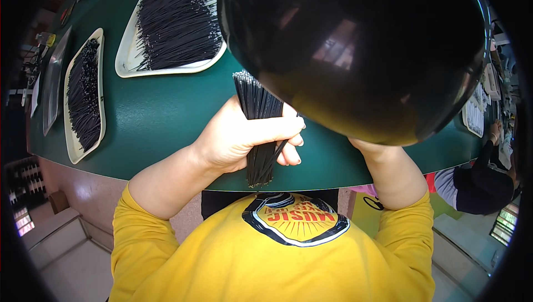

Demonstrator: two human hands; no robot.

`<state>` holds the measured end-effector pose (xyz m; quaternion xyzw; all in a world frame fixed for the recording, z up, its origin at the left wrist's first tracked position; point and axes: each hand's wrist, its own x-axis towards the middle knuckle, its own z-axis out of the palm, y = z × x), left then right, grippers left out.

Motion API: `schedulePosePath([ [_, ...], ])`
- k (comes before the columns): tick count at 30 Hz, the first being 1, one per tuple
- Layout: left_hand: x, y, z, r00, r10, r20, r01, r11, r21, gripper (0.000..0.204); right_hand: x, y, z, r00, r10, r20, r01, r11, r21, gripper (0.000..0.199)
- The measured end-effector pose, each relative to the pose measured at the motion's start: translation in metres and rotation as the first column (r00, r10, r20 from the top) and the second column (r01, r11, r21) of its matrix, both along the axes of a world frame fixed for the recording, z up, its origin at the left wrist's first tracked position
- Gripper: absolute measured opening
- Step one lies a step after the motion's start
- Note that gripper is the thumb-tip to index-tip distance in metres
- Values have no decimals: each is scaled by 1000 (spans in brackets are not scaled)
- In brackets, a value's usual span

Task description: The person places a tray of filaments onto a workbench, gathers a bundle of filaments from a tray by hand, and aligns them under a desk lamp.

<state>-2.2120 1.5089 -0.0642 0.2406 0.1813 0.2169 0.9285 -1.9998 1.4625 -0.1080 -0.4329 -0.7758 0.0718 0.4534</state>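
A thick bundle of short black wires [260,155] with bare silvery tips is gripped in my left hand [233,135]. My thumb lies across its front and my fingers curl round the right side. The bundle stands nearly upright over the near part of the green table [161,121]. A big glossy black dome [355,52] covers the upper right of the view. Of my right hand [371,147], only the part by the wrist shows below the dome's lower rim. Its fingers are hidden, so what it touches cannot be seen.
A large white tray [172,71] heaped with black wires sits at the back left. Further left, a narrower white tray [75,149] holds similar wires. At the far right, another tray [475,119] contains pale pieces, near a co-worker's dark sleeve [482,185].
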Motion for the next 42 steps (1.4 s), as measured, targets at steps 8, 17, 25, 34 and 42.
schedulePosePath([
  [8,-2,1,0,999,-21,-24,21,1000,4,10,-7,-2,10,847,14,-531,-260,883,-391,22],
  [17,1,-3,2,997,21,-75,-2,970,243,20,-29,-2,49,317,-90,-944,-790,526,-315,15],
  [25,0,-2,5,989,-90,-116,112,974,199,15,-29,-2,42,764,-80,-640,-388,735,-555,18],
  [34,0,0,1,996,18,-83,-11,996,85,12,-18,-4,14,703,-29,-710,-377,832,-407,20],
  [42,-1,1,4,999,12,-41,-13,1000,-27,10,-12,-1,32,986,-29,164,19,998,61,26],
])
